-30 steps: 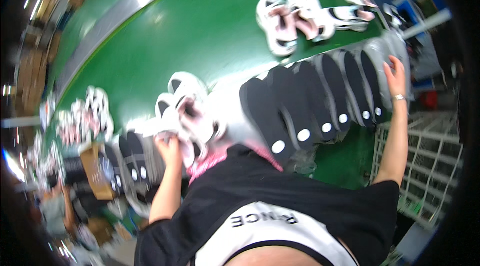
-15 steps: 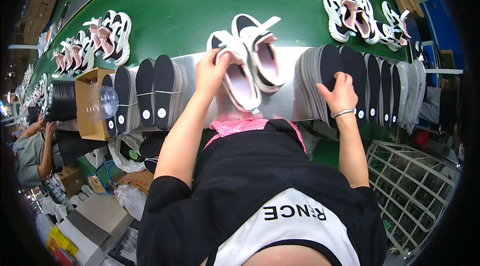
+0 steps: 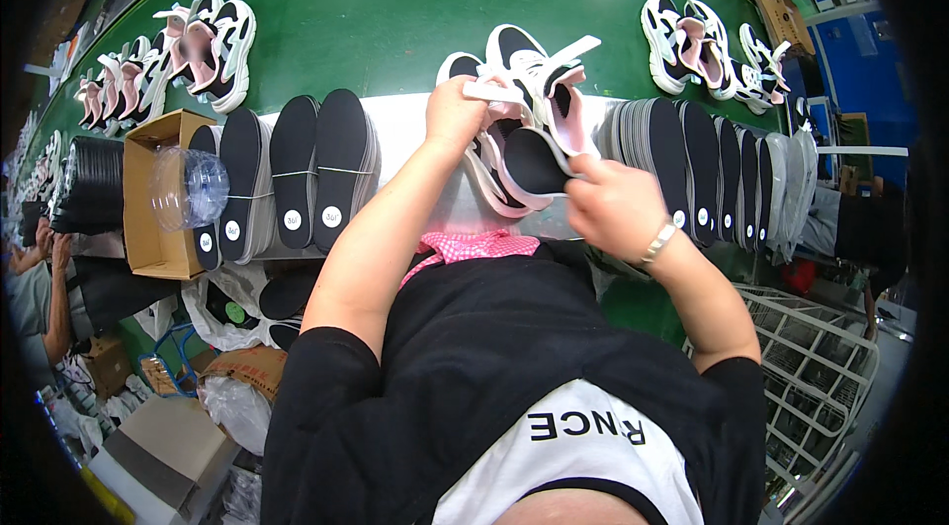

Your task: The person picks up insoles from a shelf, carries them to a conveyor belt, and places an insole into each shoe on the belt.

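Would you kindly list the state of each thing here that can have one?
left hand: gripping the sandal
right hand: pinching the black insole
sandal: held up, straps open
black insole: partly in the sandal
cardboard box: open
clear plastic bottle: lying in the box

Bare green conveyor belt (image 3: pixel 395 21) lies open beyond the white-and-pink strapped sandals (image 3: pixel 524 100). Bundled stacks of black foam insoles (image 3: pixel 306 174) block the left side, a fanned row of black insoles (image 3: pixel 712 169) the right.
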`<state>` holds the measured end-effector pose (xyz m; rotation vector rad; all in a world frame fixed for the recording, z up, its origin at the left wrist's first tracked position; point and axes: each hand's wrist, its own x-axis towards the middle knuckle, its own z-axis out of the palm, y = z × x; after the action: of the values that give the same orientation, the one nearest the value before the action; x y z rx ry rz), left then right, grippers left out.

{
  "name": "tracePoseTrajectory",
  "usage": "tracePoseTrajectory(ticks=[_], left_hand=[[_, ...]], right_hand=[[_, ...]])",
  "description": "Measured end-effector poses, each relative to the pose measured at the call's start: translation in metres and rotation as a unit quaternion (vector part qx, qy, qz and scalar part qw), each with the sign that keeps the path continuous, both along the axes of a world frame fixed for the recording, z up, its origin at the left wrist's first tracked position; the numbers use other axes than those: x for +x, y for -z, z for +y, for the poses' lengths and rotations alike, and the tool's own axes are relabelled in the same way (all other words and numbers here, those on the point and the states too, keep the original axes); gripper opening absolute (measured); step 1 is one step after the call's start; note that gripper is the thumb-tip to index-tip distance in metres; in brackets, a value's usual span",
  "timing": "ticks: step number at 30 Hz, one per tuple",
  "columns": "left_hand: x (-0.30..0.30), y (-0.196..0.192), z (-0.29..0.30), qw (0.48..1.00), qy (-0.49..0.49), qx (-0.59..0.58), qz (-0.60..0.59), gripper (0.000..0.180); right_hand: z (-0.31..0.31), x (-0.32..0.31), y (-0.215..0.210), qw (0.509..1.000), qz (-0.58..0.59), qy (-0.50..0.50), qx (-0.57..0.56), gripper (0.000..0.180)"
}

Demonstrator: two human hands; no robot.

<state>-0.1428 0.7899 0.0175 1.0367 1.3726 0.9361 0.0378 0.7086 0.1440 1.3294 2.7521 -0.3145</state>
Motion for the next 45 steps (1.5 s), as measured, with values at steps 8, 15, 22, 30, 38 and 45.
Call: tracePoseTrajectory(ticks=[8, 15, 22, 30, 38, 45], left_hand=[[0.013, 0.003, -0.012, 0.980, -0.047, 0.101, 0.166, 0.024], [0.018, 0.003, -0.017, 0.981, -0.047, 0.105, 0.159, 0.024], [0.019, 0.021, -0.026, 0.989, 0.027, 0.146, 0.001, 0.042], [0.010, 0.015, -0.037, 0.994, 0.022, 0.107, -0.013, 0.047], [0.013, 0.022, -0.034, 0.992, 0.031, 0.121, -0.019, 0.045], [0.018, 0.017, -0.037, 0.981, 0.018, 0.165, 0.104, 0.046]], right_hand=[[0.030, -0.056, 0.089, 0.993, -0.044, 0.113, 0.008, 0.014], [0.002, -0.029, 0.028, 0.966, -0.195, 0.128, -0.113, 0.040], [0.019, -0.044, 0.075, 0.990, -0.120, 0.070, -0.020, 0.013], [0.040, -0.056, 0.090, 0.976, -0.149, 0.053, -0.147, 0.021], [0.071, -0.072, 0.082, 0.909, -0.288, -0.036, -0.300, 0.026], [0.062, -0.071, 0.099, 0.920, -0.324, 0.037, -0.216, 0.028]])
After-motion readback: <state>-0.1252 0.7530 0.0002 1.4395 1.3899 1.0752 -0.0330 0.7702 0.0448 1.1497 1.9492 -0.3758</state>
